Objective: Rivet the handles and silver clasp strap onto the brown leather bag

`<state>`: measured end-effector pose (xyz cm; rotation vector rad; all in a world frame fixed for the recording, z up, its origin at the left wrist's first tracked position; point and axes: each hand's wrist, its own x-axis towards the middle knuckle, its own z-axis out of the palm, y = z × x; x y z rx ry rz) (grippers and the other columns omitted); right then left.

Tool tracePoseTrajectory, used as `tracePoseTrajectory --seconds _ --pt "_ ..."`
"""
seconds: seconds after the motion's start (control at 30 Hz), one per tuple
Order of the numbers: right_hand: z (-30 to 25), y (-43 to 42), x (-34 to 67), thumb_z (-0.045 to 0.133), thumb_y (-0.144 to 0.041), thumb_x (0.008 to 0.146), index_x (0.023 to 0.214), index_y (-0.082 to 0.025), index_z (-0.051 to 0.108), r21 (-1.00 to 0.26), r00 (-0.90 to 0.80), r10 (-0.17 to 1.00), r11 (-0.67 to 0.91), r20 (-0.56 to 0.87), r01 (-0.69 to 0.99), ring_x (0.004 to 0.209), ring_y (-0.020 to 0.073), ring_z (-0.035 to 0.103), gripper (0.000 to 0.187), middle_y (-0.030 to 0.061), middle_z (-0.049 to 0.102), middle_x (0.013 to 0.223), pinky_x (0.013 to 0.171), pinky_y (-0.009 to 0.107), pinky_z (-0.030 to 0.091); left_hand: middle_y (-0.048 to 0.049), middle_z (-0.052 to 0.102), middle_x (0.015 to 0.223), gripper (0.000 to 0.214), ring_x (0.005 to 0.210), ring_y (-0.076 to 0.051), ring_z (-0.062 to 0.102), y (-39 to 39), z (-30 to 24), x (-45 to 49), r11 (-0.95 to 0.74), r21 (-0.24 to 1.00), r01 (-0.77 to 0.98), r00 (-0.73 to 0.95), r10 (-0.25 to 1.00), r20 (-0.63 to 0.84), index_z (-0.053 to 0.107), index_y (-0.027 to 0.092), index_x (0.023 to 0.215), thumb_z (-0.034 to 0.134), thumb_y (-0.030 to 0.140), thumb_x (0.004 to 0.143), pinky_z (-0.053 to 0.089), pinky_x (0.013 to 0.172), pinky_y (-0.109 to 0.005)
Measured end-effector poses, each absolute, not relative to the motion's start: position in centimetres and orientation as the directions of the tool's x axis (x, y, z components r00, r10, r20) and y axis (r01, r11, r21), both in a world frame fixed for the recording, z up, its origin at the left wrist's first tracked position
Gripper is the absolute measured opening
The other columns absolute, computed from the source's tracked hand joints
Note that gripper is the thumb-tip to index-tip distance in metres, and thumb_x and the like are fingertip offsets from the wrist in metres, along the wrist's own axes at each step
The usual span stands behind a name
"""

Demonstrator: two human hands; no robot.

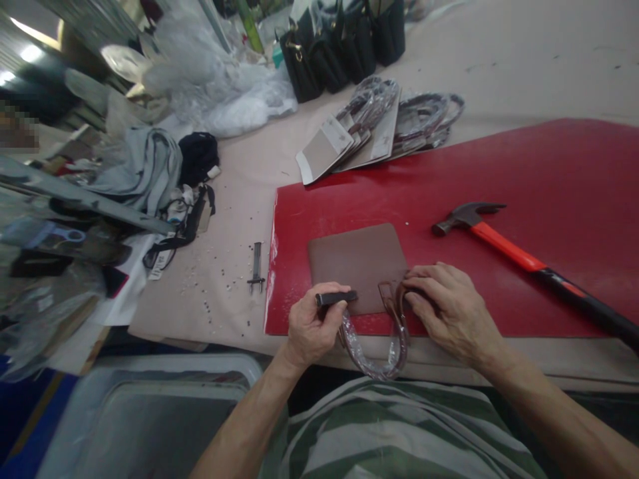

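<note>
My left hand (310,327) is closed on a short dark metal bar-shaped tool (335,297), held between thumb and fingers over a brown leather panel (352,256). My right hand (452,313) pinches one end of a brown bag handle (399,313). The handle loops down over the table's front edge, its curved middle wrapped in clear plastic, and its other end runs up beneath my left hand, where the fingers hide it. A buckle-like loop of the handle rests on the panel. Under the panel lies a red board (319,199).
A claw hammer (519,253) with an orange and black grip lies right on the board. Plastic-wrapped handles (369,106) and dark bags (344,50) stand behind. A pronged metal tool (256,266) lies left, among small scattered bits. A grey plastic bin (164,372) sits below.
</note>
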<state>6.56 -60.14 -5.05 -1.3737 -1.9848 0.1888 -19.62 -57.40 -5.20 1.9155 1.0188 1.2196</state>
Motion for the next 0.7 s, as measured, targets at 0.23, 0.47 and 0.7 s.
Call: tracePoseTrajectory --seconds 0.23,0.47,0.7 --pt "-5.1 -60.1 6.6 0.055 -0.022 0.096 0.101 -0.021 0.066 -0.499 -0.174 0.871 0.415 0.459 0.761 0.095 0.0258 0.062 0.012 0.009 0.069 0.104 0.089 0.046 0.047 -0.009 0.073 0.108 0.02 0.102 -0.019 0.073 -57.2 -5.5 -19.1 -0.528 0.791 0.309 0.278 0.845 0.456 0.061 0.019 0.115 0.06 0.016 0.095 0.061 0.095 -0.033" --pt "-5.2 -60.2 6.6 0.057 -0.024 0.096 0.1 -0.021 0.067 -0.491 -0.173 0.868 0.416 0.465 0.766 0.096 0.0261 0.063 0.012 0.009 0.069 0.104 0.089 0.045 0.047 -0.0075 0.071 0.1 0.016 0.093 -0.017 0.072 -56.9 -5.3 -18.0 -0.571 0.733 0.37 0.289 0.821 0.493 0.06 0.019 0.109 0.061 0.017 0.093 0.06 0.086 -0.029" --pt "-5.3 -60.1 6.7 0.056 -0.021 0.097 0.101 -0.018 0.065 -0.464 -0.205 0.853 0.445 0.479 0.766 0.094 0.0259 0.06 0.01 0.0102 0.067 0.103 0.087 0.045 0.046 -0.0082 0.071 0.101 0.014 0.097 -0.018 0.071 -56.8 -5.1 -18.1 -0.627 0.676 0.386 0.32 0.779 0.54 0.061 0.018 0.108 0.056 0.015 0.095 0.059 0.09 -0.031"
